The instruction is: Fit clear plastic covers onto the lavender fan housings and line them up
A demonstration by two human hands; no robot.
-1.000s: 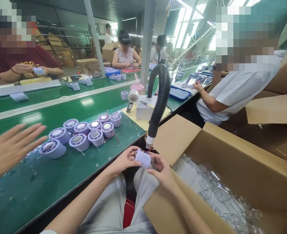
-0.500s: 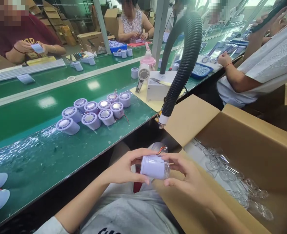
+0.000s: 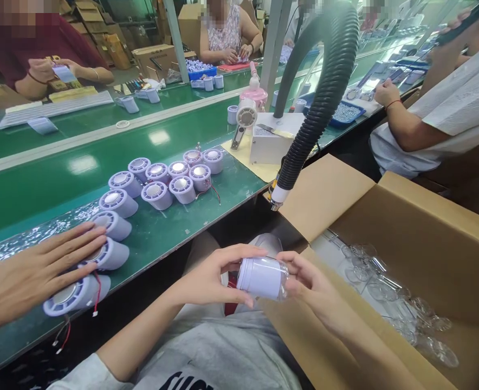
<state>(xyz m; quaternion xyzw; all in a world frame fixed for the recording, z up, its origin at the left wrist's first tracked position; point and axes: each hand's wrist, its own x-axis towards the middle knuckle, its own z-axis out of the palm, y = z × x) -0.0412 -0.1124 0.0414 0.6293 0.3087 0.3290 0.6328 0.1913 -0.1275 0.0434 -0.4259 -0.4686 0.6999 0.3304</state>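
Note:
Above my lap I hold a lavender cylindrical housing (image 3: 259, 277) lying on its side. My left hand (image 3: 215, 276) is closed around its left end, thumb below and fingers above. A clear plastic cover (image 3: 283, 281) surrounds the housing's right end, and my right hand (image 3: 310, 284) grips that cover with thumb and fingers. On the green bench in front stand several similar lavender housings (image 3: 157, 195), with vented rims and silvery discs on top. Thin red wires (image 3: 97, 295) trail from some of them.
Another person's hand (image 3: 48, 265) rests on housings at the left. An open cardboard box (image 3: 426, 227) with clear plastic covers (image 3: 380, 281) stands at my right. A black flexible hose (image 3: 304, 130) hangs over the bench edge beside a white box (image 3: 274, 143). Co-workers sit around.
The clear cover now sits farther over the housing, and the coloured wires above it no longer show. Another person's hand has come in from the left, with more housings under it.

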